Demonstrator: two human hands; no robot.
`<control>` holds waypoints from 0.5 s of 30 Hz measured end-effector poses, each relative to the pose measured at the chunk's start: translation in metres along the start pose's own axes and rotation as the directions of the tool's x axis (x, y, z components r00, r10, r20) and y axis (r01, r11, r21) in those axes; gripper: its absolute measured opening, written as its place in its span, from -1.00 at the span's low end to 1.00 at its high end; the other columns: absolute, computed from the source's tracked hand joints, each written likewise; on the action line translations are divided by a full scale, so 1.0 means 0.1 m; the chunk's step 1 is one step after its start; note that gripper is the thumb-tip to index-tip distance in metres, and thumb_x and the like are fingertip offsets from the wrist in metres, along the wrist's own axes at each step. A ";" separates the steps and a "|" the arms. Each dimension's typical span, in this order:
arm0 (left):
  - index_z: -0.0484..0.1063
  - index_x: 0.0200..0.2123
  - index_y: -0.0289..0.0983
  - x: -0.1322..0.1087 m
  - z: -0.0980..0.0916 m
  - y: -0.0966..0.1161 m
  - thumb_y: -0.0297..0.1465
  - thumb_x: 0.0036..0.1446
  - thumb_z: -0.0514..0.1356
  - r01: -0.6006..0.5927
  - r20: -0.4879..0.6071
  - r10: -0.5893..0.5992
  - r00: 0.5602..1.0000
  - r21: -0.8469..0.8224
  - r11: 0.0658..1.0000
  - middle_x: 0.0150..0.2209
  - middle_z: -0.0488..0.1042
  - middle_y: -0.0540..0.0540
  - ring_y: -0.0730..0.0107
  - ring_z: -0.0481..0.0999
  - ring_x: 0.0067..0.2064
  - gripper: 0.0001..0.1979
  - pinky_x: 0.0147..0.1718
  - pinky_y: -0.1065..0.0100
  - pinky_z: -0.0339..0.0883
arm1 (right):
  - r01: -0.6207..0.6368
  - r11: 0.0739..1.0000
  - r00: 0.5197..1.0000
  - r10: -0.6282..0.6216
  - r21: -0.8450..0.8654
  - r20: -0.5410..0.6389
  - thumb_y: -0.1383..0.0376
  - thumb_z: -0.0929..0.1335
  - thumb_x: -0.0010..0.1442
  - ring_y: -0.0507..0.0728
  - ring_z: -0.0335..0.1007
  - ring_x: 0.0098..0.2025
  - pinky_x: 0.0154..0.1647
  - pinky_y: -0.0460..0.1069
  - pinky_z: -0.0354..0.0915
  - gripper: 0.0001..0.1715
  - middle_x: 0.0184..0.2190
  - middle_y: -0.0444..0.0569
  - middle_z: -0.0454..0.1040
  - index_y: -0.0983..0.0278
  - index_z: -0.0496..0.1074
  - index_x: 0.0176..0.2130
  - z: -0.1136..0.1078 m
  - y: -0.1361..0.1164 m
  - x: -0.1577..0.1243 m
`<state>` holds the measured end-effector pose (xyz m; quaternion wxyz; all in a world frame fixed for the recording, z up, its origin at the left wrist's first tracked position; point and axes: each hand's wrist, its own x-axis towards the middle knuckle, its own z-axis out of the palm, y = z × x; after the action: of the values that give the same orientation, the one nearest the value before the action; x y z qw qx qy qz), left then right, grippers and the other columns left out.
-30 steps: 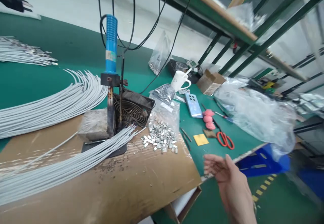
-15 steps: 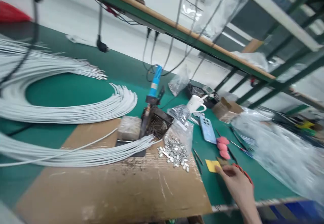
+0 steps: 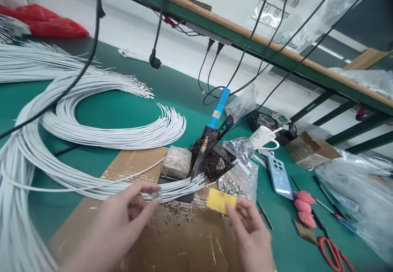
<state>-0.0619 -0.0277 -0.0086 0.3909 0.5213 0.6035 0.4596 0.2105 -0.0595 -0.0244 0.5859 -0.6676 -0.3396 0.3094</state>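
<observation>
My right hand [image 3: 250, 233] pinches a flat yellow sponge [image 3: 219, 200] by its right edge, above the cardboard sheet [image 3: 175, 243]. My left hand [image 3: 123, 214] is closed in a pinch in front of the white cables [image 3: 123, 184]. Something small and shiny shows between its fingertips, too small to name. Behind both hands, a blue-handled soldering iron [image 3: 219, 108] leans with its tip down by the cable ends. A small fan [image 3: 208, 161] and a wrapped block [image 3: 177, 162] sit beside it. Small metal connectors [image 3: 233, 187] lie on a clear bag, partly hidden by the sponge.
To the right lie a blue phone [image 3: 280, 177], pink lumps [image 3: 304, 208], a brown pad [image 3: 305, 232] and orange-handled scissors [image 3: 333, 253]. A white mug [image 3: 261, 137] stands farther back. Black power cords [image 3: 155, 59] hang from the shelf [image 3: 233, 26]. More cable coils [image 3: 101, 137] fill the left.
My right hand has lifted the yellow sponge from the green tabletop and carried it left over the cardboard. My left hand has come into view. The camera has turned toward the left.
</observation>
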 end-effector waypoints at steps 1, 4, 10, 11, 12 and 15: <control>0.72 -0.22 -0.17 0.03 0.09 0.02 -0.10 0.06 0.40 0.016 0.050 -0.017 0.999 0.011 1.000 -0.70 0.43 0.12 0.30 0.42 -0.68 -0.69 -0.71 0.43 0.20 | 0.001 0.999 0.998 -0.003 0.034 0.058 0.01 0.69 0.01 0.25 0.71 -0.15 -0.15 0.01 0.63 -0.49 -0.21 -0.01 0.73 0.22 0.59 -0.19 0.20 0.01 -0.06; 0.68 -0.02 -0.22 0.11 0.32 0.06 -0.10 0.15 0.31 0.063 0.165 -0.065 0.984 0.022 0.998 -0.67 0.45 0.11 0.31 0.37 -0.69 -0.57 -0.73 0.42 0.14 | -0.006 0.992 0.986 -0.015 0.122 0.168 0.00 0.63 0.15 0.17 0.68 -0.19 -0.16 -0.03 0.61 -0.57 -0.26 -0.08 0.68 0.20 0.54 -0.19 0.60 0.02 -0.14; 0.72 -0.16 -0.24 0.27 0.54 0.18 -0.15 0.14 0.28 0.043 0.172 -0.040 0.984 -0.010 0.999 -0.68 0.28 0.16 0.33 0.31 -0.63 -0.65 -0.63 0.39 0.14 | -0.013 0.983 0.970 -0.033 0.185 0.243 0.04 0.59 0.27 0.11 0.65 -0.22 -0.17 -0.07 0.57 -0.64 -0.27 -0.11 0.62 0.20 0.51 -0.18 0.78 -0.03 -0.14; 0.73 -0.22 -0.22 0.28 0.54 0.19 -0.16 0.13 0.28 0.025 0.155 -0.022 0.988 -0.015 1.000 -0.66 0.29 0.14 0.34 0.30 -0.61 -0.69 -0.61 0.39 0.13 | -0.012 0.983 0.971 -0.032 0.182 0.236 0.05 0.58 0.29 0.11 0.65 -0.22 -0.17 -0.08 0.56 -0.66 -0.26 -0.11 0.62 0.19 0.50 -0.17 0.79 -0.04 -0.16; 0.73 -0.27 -0.21 0.27 0.54 0.20 -0.17 0.13 0.28 0.004 0.137 -0.002 0.991 -0.018 1.000 -0.64 0.32 0.12 0.35 0.30 -0.59 -0.71 -0.60 0.38 0.13 | -0.010 0.985 0.974 -0.030 0.173 0.226 0.07 0.56 0.30 0.10 0.65 -0.21 -0.16 -0.07 0.56 -0.69 -0.24 -0.11 0.62 0.18 0.50 -0.16 0.79 -0.05 -0.18; 0.74 -0.29 -0.15 0.21 0.52 0.19 -0.19 0.18 0.28 -0.059 0.092 0.060 0.994 -0.016 0.998 -0.55 0.43 0.07 0.38 0.29 -0.58 -0.75 -0.58 0.39 0.15 | 0.019 0.992 0.980 -0.043 0.126 0.195 0.10 0.53 0.35 0.13 0.64 -0.15 -0.10 -0.04 0.56 -0.74 -0.17 -0.07 0.63 0.17 0.49 -0.14 0.79 -0.07 -0.28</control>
<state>-0.0102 0.0019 -0.0040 0.4078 0.5571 0.5661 0.4504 0.1300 -0.0363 -0.0262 0.5941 -0.5908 -0.3867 0.3853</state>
